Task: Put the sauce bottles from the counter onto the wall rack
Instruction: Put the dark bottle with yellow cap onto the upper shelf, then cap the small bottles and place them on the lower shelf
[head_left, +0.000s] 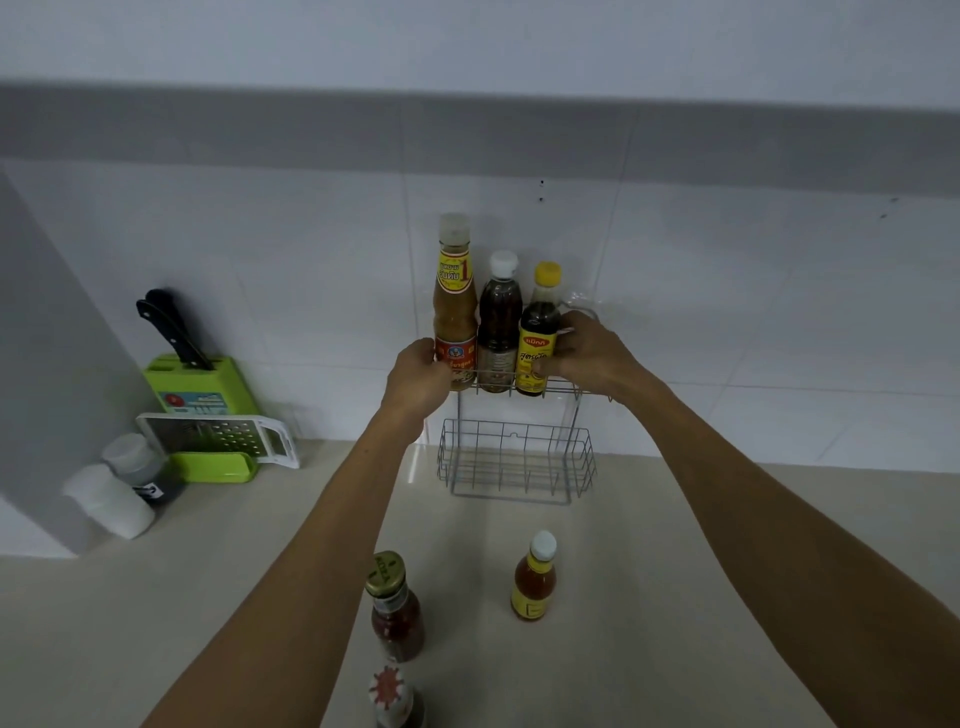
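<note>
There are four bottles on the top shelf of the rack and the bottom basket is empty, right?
Not quite. The head view shows three bottles on the top shelf: a tall tan one, a dark one and a yellow-capped one. The bottom basket is indeed empty.

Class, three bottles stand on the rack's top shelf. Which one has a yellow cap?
The rightmost bottle, dark sauce, beside the right hand; the other two have pale caps.

White tiled wall (260, 249), beige counter (649, 597)
</note>
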